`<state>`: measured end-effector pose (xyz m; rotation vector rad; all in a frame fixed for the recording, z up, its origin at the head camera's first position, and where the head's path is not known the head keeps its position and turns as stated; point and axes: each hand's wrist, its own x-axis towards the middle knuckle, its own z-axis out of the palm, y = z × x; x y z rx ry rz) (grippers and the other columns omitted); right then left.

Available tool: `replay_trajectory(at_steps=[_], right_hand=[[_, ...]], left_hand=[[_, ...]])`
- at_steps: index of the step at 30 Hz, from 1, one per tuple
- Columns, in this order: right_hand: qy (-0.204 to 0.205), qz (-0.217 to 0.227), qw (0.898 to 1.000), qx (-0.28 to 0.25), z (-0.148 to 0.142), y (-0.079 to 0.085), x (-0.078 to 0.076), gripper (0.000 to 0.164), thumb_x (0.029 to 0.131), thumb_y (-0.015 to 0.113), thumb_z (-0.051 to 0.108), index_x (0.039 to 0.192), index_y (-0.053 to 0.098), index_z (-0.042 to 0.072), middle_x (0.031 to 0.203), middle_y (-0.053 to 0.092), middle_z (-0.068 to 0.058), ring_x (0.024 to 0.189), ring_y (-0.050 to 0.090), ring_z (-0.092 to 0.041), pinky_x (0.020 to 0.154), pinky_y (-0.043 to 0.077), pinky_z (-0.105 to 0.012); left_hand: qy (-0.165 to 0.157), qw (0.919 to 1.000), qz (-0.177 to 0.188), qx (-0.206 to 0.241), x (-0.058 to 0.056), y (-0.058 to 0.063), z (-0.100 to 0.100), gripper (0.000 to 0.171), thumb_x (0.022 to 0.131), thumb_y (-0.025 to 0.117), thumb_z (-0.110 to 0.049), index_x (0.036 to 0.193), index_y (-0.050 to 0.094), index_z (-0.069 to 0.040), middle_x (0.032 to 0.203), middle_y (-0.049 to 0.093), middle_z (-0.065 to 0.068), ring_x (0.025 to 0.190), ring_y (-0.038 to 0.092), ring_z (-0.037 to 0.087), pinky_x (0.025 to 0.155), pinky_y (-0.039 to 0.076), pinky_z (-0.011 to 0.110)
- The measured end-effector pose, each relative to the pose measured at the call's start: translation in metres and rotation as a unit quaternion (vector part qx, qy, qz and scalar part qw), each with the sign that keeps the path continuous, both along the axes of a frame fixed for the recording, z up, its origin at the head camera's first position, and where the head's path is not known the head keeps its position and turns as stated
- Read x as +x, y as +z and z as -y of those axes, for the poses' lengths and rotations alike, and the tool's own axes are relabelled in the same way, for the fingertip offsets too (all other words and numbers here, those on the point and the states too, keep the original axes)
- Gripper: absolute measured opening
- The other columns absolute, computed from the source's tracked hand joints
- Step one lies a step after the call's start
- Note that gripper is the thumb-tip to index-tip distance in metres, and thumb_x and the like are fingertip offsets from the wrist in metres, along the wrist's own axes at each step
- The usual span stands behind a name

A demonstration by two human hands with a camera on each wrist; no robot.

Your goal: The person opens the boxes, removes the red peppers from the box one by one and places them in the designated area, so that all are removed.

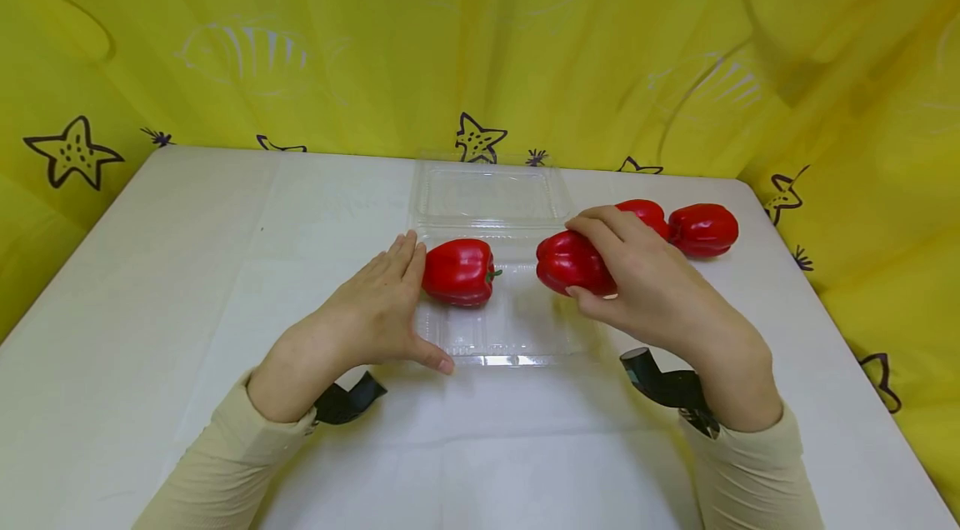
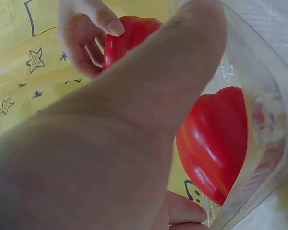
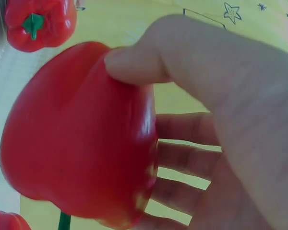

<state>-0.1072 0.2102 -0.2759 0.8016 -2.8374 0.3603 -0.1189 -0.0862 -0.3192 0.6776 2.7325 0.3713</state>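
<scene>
The right hand (image 1: 648, 288) is gripping a red pepper (image 1: 566, 263) while the left hand (image 1: 371, 309) is resting spread beside a clear container (image 1: 528, 334) near the table's (image 1: 127, 330) far edge.

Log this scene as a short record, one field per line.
Container: clear plastic, lid laid open behind it
Inside: one red pepper at the left, green stem facing right
Left hand: fingers extended, at the container's left edge
Right hand: grips a second red pepper between thumb and fingers
On the table: two more red peppers at the right, one partly hidden
Backdrop: yellow curtain
</scene>
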Motion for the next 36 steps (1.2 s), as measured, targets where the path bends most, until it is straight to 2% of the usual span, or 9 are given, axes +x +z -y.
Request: replay_trajectory(at_steps=[5,15,24,30,36], right_hand=[[-0.005,-0.004,1.0,-0.008,-0.005,0.002,-0.001,0.06,0.079,0.079,0.014,0.134,0.056,0.005,0.129,0.058,-0.013,0.116,0.055,-0.032,0.093,0.054,-0.052],[-0.039,0.011,0.999,-0.013,-0.022,0.003,-0.005,0.056,0.08,0.078,0.011,0.132,0.057,0.005,0.129,0.058,-0.013,0.117,0.054,-0.032,0.088,0.057,-0.054],[-0.093,0.097,0.991,0.007,-0.035,0.001,-0.013,0.061,0.083,0.077,0.014,0.137,0.051,0.004,0.137,0.051,-0.017,0.123,0.047,-0.037,0.087,0.057,-0.058],[-0.112,0.146,0.983,0.024,-0.043,-0.003,-0.019,0.07,0.081,0.08,0.014,0.141,0.047,0.002,0.139,0.049,-0.024,0.124,0.043,-0.045,0.086,0.056,-0.062],[-0.127,0.186,0.973,0.044,-0.047,-0.009,-0.026,0.07,0.08,0.081,0.014,0.141,0.047,0.002,0.139,0.048,-0.026,0.125,0.041,-0.046,0.088,0.055,-0.062]], left_hand=[[0.001,1.0,0.003,-0.001,0.0,0.0,0.0,0.137,0.063,0.084,-0.066,0.154,0.013,0.009,0.165,0.008,0.025,0.154,0.006,0.039,0.125,0.016,0.05],[0.002,1.0,0.005,0.001,0.0,0.001,0.0,0.138,0.063,0.084,-0.065,0.155,0.013,0.009,0.165,0.007,0.024,0.154,0.006,0.038,0.125,0.015,0.05],[0.002,1.0,0.004,0.002,0.0,0.001,0.0,0.138,0.062,0.084,-0.065,0.154,0.013,0.009,0.165,0.008,0.025,0.154,0.006,0.039,0.125,0.015,0.05],[0.003,1.0,0.003,0.001,-0.001,0.0,-0.001,0.138,0.062,0.084,-0.066,0.154,0.014,0.009,0.165,0.008,0.024,0.154,0.006,0.039,0.125,0.015,0.05],[0.004,1.0,0.004,0.0,0.0,0.0,-0.001,0.138,0.062,0.084,-0.066,0.154,0.014,0.009,0.165,0.007,0.024,0.154,0.006,0.038,0.125,0.015,0.05]])
